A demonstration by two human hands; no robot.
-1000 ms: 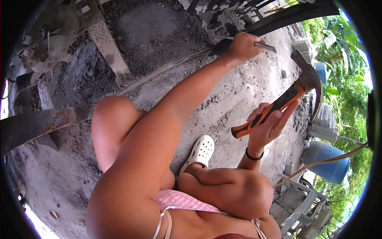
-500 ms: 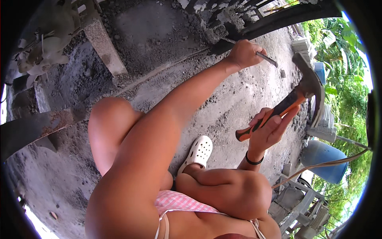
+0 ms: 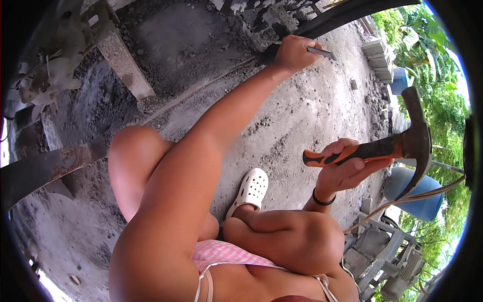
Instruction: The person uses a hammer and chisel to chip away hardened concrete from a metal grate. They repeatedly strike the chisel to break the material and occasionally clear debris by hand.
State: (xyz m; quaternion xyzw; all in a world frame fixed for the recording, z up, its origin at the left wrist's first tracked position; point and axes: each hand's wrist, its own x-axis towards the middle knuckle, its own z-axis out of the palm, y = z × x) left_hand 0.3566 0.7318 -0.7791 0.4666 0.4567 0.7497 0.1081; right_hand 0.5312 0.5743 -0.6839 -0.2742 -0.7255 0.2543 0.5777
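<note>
From my end, the left hand (image 3: pixel 296 53) is closed around a slim grey metal rod (image 3: pixel 324 53), just beside a dark bar (image 3: pixel 347 17); one end pokes out rightward, and I can't tell where the other rests. Well apart from it, the right hand (image 3: pixel 343 172) is wrapped around the hammer (image 3: pixel 375 150) by its orange-and-black handle. Over the last second I've watched the hammer swing away to the right, so I judge that no blow is landing now. Its dark head looks worn, its long curved claw overlapping a blue barrel (image 3: pixel 425 208) in my view.
</note>
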